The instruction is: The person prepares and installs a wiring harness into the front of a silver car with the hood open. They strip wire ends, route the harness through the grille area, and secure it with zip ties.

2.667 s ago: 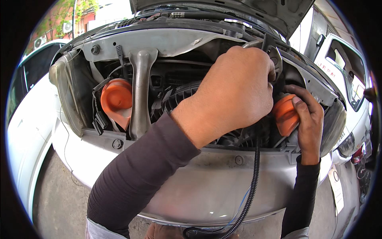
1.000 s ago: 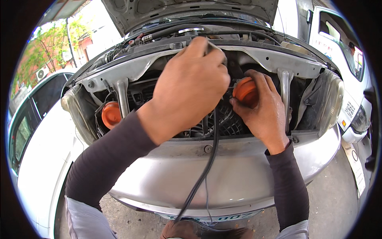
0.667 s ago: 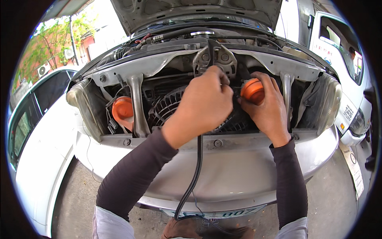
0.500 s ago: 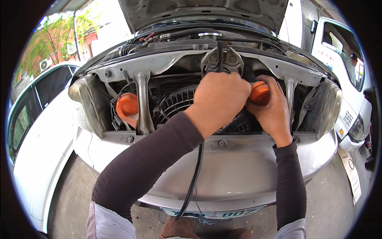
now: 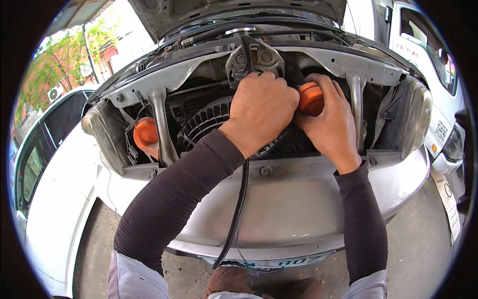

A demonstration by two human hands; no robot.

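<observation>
Low in front of you, a rectangular white licence plate [image 5: 298, 261] bears green characters on the silver painted bumper [image 5: 279, 214]. To your right, the white truck's metal door [image 5: 417, 64] carries red letters [image 5: 405, 49]; small dark lettering [image 5: 441, 130] marks its front corner, and a long whitish strip [image 5: 451, 212] shows a dark ring [image 5: 448, 190].

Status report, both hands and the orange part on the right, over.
Left hand: curled, contents hidden. Right hand: gripping the orange part. Sightline: left hand hides upper end of black corrugated tube.

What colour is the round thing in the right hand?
The round thing is orange; see the head view.
</observation>
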